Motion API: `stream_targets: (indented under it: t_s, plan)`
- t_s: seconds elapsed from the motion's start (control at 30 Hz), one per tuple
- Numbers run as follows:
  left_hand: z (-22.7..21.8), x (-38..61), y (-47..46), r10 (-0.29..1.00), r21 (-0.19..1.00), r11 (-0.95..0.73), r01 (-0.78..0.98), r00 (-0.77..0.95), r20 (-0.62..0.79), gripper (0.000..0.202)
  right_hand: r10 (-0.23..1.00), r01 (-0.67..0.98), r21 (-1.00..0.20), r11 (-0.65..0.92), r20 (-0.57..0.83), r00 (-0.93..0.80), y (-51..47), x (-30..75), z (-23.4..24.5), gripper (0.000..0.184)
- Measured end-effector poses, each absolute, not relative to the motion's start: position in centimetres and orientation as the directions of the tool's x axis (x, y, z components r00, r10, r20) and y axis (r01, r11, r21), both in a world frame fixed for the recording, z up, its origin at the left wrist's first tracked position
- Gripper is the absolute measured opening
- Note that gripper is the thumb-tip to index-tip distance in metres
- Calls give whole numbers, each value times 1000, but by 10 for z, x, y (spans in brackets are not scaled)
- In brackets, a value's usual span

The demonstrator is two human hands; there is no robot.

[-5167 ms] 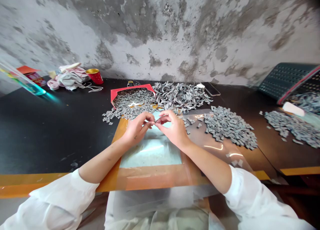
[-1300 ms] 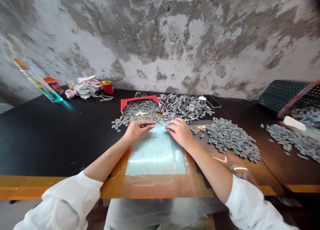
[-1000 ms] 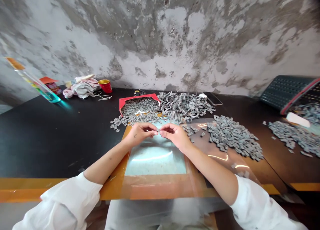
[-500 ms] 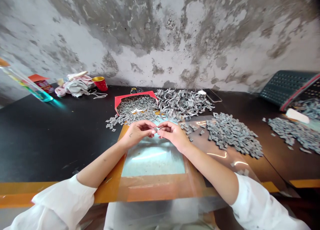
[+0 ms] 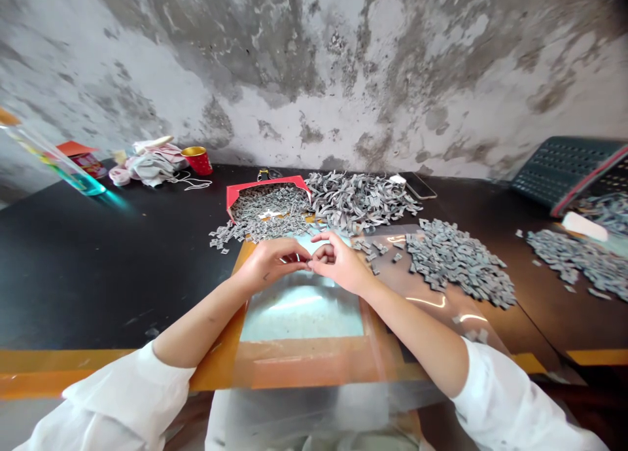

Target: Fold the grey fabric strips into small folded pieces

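Barely visible, tiny grey strip (image 5: 309, 264), between fingertips (image 5: 304, 262)

Head-worn camera looking forward and down, close above the left hand (image 5: 271, 262) and right hand (image 5: 342, 264), facing a stained plaster wall (image 5: 314, 78).

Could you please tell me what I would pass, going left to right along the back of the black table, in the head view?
Clear bottle, crumpled pale cloth, red cup with gold rim, red carton of grey pieces, heap of grey strips, heap of small grey pieces, dark green perforated rack.
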State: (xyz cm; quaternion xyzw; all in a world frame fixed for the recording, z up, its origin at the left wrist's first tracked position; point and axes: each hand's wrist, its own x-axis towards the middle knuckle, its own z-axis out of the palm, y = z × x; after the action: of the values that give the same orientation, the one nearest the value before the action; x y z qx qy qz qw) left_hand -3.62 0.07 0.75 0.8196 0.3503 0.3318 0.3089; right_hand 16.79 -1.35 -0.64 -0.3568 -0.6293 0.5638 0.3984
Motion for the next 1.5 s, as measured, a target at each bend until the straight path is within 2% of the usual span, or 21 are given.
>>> stream_targets:
  t_s: [0.17,0.23,0.37,0.5,0.7,0.77,0.9,1.07,1.13,1.23,1.33,1.5]
  plan:
    - [7,-32,2,794,800,-537,267,481,373,22,903,49,-984,170,135,-407,-13,168,-4,34]
    - [4,-31,2,838,854,-460,245,437,326,22,914,79,-977,198,156,-374,-12,168,-3,31]
    - [-1,-29,4,907,964,-220,147,395,147,24,923,170,-938,303,244,-298,-12,169,-2,30]
    - [-2,-26,4,931,993,-87,77,362,53,27,868,330,-812,481,389,-308,-17,171,3,28]
    - [1,-21,2,945,999,-37,6,325,33,31,764,476,-599,644,538,-357,-20,171,5,35]
    - [2,-22,2,955,998,-57,-21,290,61,30,752,462,-598,655,574,-323,-18,172,4,35]
    - [-3,-29,6,963,992,-97,-80,245,113,28,779,315,-712,628,571,-260,-14,173,2,30]
    - [-13,-36,9,929,991,-88,-103,350,119,26,810,190,-795,576,525,-261,-13,172,0,32]
    - [-14,-36,10,910,987,-113,-112,388,149,25,806,211,-786,582,523,-276,-14,171,1,33]
    - [-13,-34,10,880,981,-165,-102,434,193,24,767,294,-709,641,570,-295,-17,171,3,34]
    - [-10,-31,7,875,992,-125,-25,468,122,25,717,351,-626,696,638,-283,-19,171,6,32]
    - [-6,-25,2,895,1000,13,-26,446,0,31,704,367,-603,708,647,-293,-20,171,8,25]
